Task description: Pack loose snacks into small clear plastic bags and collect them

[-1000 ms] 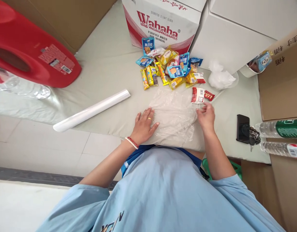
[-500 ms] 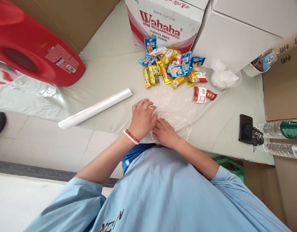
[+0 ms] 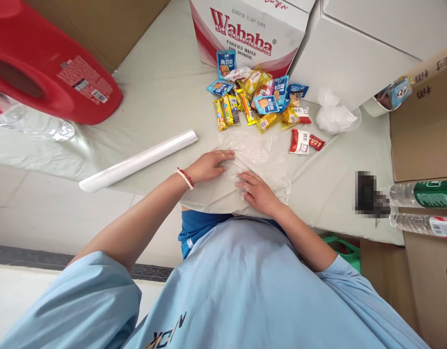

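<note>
A thin sheet of clear plastic film [image 3: 265,155], wrinkled, lies on the cloth-covered table in front of me. My left hand [image 3: 208,166] rests at the film's left side with its fingers stretched out to the right and the thumb apart. On the film's near part lies my right hand [image 3: 258,192], fingers spread and pointing left. Neither hand has anything in its grip. Beyond the film is a heap of wrapped snacks [image 3: 266,104] in blue, yellow and red packets. A red and white packet [image 3: 300,141] sits to the film's right.
A white roll [image 3: 139,161] lies on the left, near a large red jug [image 3: 81,92]. A Wahaba-style water carton, lettered Wahaha [image 3: 245,34], stands behind the snacks. To the right are a bowl with white plastic [image 3: 335,118] and two bottles [image 3: 423,194].
My hands have moved apart: the left has shifted left off the right hand's fingertips and flattened, and the right has shifted slightly right. The film beneath them shows more between the hands.
</note>
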`<state>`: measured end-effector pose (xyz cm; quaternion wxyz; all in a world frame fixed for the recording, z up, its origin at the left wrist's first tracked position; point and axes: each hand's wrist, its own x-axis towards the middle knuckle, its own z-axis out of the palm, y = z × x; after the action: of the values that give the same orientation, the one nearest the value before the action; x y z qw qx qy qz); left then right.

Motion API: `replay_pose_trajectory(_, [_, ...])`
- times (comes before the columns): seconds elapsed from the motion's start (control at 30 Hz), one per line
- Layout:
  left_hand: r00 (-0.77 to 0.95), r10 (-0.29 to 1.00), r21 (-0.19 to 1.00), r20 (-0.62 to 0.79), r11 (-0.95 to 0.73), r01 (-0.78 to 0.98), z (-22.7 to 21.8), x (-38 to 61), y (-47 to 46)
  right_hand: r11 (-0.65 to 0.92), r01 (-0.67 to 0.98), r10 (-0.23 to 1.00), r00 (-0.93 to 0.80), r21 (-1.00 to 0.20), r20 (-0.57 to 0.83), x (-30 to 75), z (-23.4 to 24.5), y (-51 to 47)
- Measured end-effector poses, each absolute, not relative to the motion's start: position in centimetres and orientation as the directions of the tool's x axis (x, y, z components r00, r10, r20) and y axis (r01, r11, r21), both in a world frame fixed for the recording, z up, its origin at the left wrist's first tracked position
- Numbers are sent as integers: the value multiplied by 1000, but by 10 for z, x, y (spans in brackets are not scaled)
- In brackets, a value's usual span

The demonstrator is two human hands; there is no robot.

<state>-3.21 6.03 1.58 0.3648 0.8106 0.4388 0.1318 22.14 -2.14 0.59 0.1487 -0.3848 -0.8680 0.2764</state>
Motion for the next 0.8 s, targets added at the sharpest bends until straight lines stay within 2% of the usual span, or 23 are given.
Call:
replay_pose_trajectory(0.13, [599, 794, 721, -102, -356, 595, 17, -37, 56, 546, 619, 762, -646, -565, 28, 217, 29, -18])
replay_pose_trajectory(0.27, [601, 794, 749, -87, -346, 565, 16, -36, 57, 694, 555, 601, -797, -458, -55, 194, 49, -41])
replay_pose_trajectory(0.33, [602, 794, 782, -85, -321, 534, 16, -37, 60, 746, 501, 516, -851, -438, -96, 183, 49, -56])
replay_pose_trajectory(0.43, [578, 810, 803, -100, -277, 528, 19, -38, 62, 776, 459, 457, -882, -433, -118, 172, 40, -71])
replay_pose_trajectory(0.5, [527, 846, 760, -87, -285, 584, 25, -34, 61, 775, 458, 454, -883, -436, -120, 170, 35, -73])
replay_pose_trajectory(0.67, [331, 938, 500, 100, -335, 799, 58, -6, 35, 756, 473, 478, -871, -452, -111, 171, 33, -66])
replay_pose_trajectory(0.73, [334, 932, 491, 137, -357, 795, 72, 9, 15, 750, 469, 480, -871, -467, -104, 170, 29, -66])
replay_pose_trajectory(0.8, [376, 916, 547, 136, -386, 743, 80, 25, -8, 703, 510, 536, -838, -495, -104, 168, 22, -68])
